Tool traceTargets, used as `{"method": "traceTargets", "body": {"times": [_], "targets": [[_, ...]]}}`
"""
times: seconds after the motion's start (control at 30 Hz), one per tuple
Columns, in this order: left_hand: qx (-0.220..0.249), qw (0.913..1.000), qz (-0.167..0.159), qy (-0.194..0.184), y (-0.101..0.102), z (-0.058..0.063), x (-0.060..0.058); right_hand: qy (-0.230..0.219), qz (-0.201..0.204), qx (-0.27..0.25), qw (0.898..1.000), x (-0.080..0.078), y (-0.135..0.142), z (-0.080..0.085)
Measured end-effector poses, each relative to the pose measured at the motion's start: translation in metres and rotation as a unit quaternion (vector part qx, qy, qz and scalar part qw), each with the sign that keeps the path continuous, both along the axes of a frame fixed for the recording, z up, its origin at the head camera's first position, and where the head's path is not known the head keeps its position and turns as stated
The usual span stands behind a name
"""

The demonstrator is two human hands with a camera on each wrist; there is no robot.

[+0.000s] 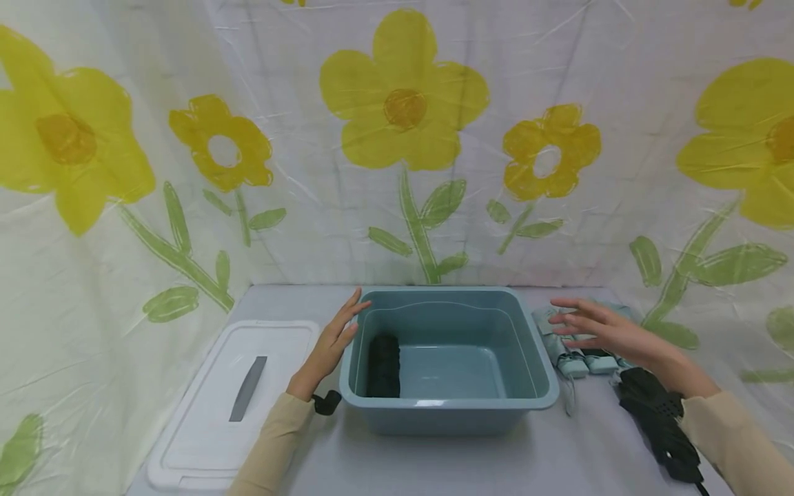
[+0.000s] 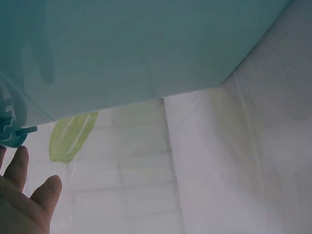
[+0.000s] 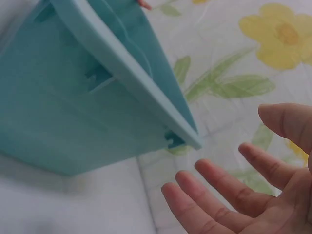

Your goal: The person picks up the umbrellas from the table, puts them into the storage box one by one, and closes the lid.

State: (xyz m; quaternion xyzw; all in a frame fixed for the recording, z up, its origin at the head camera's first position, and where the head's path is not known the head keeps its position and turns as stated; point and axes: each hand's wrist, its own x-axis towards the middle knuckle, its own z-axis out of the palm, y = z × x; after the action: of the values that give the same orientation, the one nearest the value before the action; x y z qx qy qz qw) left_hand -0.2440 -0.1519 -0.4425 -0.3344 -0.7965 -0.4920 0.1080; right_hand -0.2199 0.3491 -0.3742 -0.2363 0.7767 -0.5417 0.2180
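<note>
A blue-green plastic storage bin point(image 1: 446, 417) stands uncovered on the table, with a dark rolled bundle point(image 1: 383, 365) lying along its inner left side. My left hand point(image 1: 330, 344) is at the bin's left rim, fingers extended; whether they touch it I cannot tell. In the left wrist view its fingertips are near a small blue-green clip on the bin. To the right of the bin, my right hand point(image 1: 614, 334) hovers with spread fingers, holding nothing. Beneath it lie several pale blue-green folded bundles point(image 1: 573, 365) with straps, resembling compact umbrellas.
A white lid point(image 1: 205, 406) with a grey handle lies flat left of the bin. Beside the right forearm rests a black folded bundle point(image 1: 660, 427) with a cord, resembling an umbrella. Behind the white table hangs a flower-printed curtain point(image 1: 298, 227).
</note>
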Motion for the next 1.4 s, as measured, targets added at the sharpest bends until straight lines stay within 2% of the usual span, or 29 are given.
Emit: {"method": "traceTargets", "body": {"times": [0.17, 0.33, 0.43, 0.63, 0.87, 1.1, 1.27, 1.4], "targets": [[0.001, 1.0000, 0.001, -0.004, 0.000, -0.002, 0.000, 0.002, -0.035, 0.035, 0.999, 0.006, 0.008, -0.007], [0.003, 1.0000, 0.001, -0.007, 0.000, -0.002, 0.001, -0.013, -0.083, 0.088, 0.993, 0.011, 0.019, -0.020], [0.004, 1.0000, 0.001, -0.006, 0.000, -0.002, 0.001, -0.020, -0.094, 0.101, 0.990, 0.013, 0.028, -0.027], [0.003, 1.0000, 0.003, -0.007, 0.000, -0.001, 0.001, -0.018, -0.099, 0.115, 0.988, 0.019, 0.040, -0.034], [0.003, 1.0000, 0.002, -0.002, 0.000, -0.002, 0.000, -0.001, -0.123, 0.105, 0.987, 0.023, 0.060, -0.043], [0.004, 1.0000, 0.005, -0.002, -0.001, -0.003, 0.000, 0.012, -0.130, 0.104, 0.986, 0.029, 0.078, -0.051], [0.009, 1.0000, 0.001, -0.003, -0.001, -0.004, -0.001, 0.025, -0.158, 0.143, 0.977, 0.032, 0.088, -0.059], [0.011, 0.9999, -0.003, -0.003, -0.001, -0.003, -0.002, 0.040, -0.193, 0.191, 0.962, 0.038, 0.091, -0.068]]}}
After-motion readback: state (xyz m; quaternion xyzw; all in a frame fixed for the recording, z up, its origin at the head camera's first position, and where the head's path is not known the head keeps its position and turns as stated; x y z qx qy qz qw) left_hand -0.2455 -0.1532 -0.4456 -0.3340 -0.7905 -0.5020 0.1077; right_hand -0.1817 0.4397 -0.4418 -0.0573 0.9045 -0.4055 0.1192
